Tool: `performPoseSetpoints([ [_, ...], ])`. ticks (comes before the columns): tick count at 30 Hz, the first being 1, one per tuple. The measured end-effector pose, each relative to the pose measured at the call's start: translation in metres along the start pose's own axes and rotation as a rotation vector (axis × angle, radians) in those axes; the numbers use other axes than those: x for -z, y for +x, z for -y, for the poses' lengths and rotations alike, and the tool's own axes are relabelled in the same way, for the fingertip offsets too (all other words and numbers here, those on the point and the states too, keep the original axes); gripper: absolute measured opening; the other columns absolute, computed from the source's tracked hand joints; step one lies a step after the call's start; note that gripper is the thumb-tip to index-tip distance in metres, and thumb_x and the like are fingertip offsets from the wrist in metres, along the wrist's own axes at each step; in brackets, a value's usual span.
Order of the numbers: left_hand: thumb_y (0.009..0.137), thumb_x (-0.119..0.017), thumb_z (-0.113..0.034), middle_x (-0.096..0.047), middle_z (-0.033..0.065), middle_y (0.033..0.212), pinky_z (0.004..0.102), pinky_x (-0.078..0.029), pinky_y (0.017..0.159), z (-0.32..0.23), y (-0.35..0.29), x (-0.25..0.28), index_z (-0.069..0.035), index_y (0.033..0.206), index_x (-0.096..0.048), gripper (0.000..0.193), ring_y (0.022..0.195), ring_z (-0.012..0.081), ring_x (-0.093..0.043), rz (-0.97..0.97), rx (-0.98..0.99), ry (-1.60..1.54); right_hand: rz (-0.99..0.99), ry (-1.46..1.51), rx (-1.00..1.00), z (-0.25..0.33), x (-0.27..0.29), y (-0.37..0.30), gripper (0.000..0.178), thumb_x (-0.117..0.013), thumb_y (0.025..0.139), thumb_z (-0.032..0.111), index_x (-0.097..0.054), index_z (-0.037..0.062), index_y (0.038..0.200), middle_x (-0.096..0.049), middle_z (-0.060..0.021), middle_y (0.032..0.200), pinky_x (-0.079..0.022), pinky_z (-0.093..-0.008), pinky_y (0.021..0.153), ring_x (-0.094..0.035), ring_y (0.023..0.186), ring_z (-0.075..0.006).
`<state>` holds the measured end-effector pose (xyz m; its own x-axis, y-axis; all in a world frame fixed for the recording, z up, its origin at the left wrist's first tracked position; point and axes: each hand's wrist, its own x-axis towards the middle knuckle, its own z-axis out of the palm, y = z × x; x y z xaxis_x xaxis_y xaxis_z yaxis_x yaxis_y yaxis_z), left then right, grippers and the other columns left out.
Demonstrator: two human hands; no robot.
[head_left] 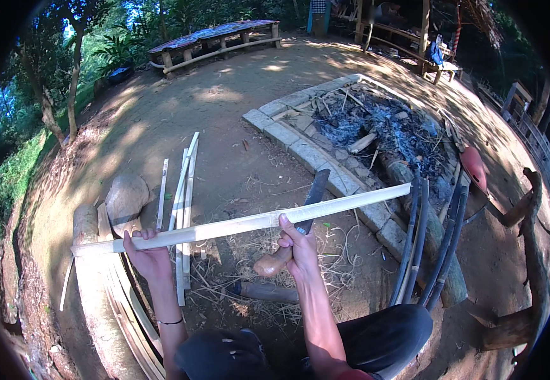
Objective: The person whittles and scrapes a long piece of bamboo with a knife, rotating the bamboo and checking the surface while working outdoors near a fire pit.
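Observation:
A long pale split bamboo strip (pixel 237 227) lies across in front of me, its right end reaching over the fire pit's stone edge. Near its left end, my left hand (pixel 149 258) grips it, thumb and fingers around the strip. My right hand (pixel 301 250) is closed on a machete (pixel 273 261) by its wooden handle, with the thumb pressed up against the strip. The dark blade (pixel 316 190) points away from me and passes behind the strip. Several thin pale strips (pixel 183 190) lie on the ground beyond my left hand.
A stone-edged fire pit (pixel 306 152) holds ash and charred wood. Dark poles (pixel 414 247) lean at its near right. To my left are a log (pixel 94 297), split bamboo lengths (pixel 129 310) and a boulder (pixel 126 196). Shavings (pixel 218 285) litter the ground; a low bench (pixel 224 44) stands far off.

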<state>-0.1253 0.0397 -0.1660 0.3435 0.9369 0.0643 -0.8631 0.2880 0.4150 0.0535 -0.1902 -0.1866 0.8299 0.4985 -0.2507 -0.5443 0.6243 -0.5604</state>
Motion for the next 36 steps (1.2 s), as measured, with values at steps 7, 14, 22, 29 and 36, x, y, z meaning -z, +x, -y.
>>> performPoseSetpoints([
  [7,0.103,-0.051,-0.038,-0.04,0.0009,0.065,0.0267,-0.039,0.055,-0.028,0.0,-0.069,-0.012,0.08,-0.045,0.035,0.059,0.0128,-0.043,0.09,-0.376,0.291,-0.013,-0.42,-0.259,-0.056,0.036,-0.002,0.037,-0.08,0.084,0.017,-0.057,-0.0001,0.108,-0.065,-0.007,0.079,-0.037,-0.0198,0.043,-0.046,0.051,-0.0044],
  [14,0.102,-0.051,-0.043,-0.056,0.0104,0.06,0.0353,-0.053,0.046,-0.029,0.026,-0.127,-0.006,0.081,-0.048,0.043,0.05,0.0192,-0.059,0.278,-0.545,0.602,-0.043,-0.549,-0.636,-0.111,0.081,-0.076,0.027,-0.072,0.092,0.024,-0.061,0.0037,0.106,-0.056,-0.002,0.071,-0.041,-0.0237,0.043,-0.047,0.051,-0.0068],
  [22,0.1,-0.054,-0.046,-0.053,0.0069,0.056,0.0273,-0.043,0.039,0.007,0.033,-0.176,-0.006,0.08,-0.048,0.046,0.045,0.0142,-0.053,0.427,-0.465,0.761,0.461,-1.38,-0.397,-0.054,0.068,-0.112,0.021,-0.057,0.096,0.013,-0.063,0.001,0.112,-0.057,-0.0012,0.061,-0.043,-0.0256,0.043,-0.054,0.049,-0.0098],
  [29,0.102,-0.049,-0.046,-0.054,0.0037,0.057,0.0224,-0.041,0.044,0.074,0.042,-0.186,-0.005,0.083,-0.05,0.045,0.048,0.0084,-0.052,0.317,-0.487,0.827,0.141,-0.449,-0.732,0.014,0.055,-0.123,0.03,-0.052,0.1,0.013,-0.059,0.0065,0.129,-0.046,0.0003,0.061,-0.034,-0.0229,0.041,-0.041,0.047,-0.0071],
  [36,0.106,-0.037,-0.038,-0.052,0.0033,0.056,0.023,-0.038,0.044,0.097,0.019,-0.192,-0.004,0.084,-0.05,0.042,0.047,0.0081,-0.05,0.542,-0.629,0.898,0.044,-0.176,-0.528,0.02,0.045,-0.112,0.04,-0.048,0.099,0.011,-0.05,0.0073,0.138,-0.041,0.0016,0.064,-0.036,-0.0225,0.045,-0.039,0.052,-0.0071],
])
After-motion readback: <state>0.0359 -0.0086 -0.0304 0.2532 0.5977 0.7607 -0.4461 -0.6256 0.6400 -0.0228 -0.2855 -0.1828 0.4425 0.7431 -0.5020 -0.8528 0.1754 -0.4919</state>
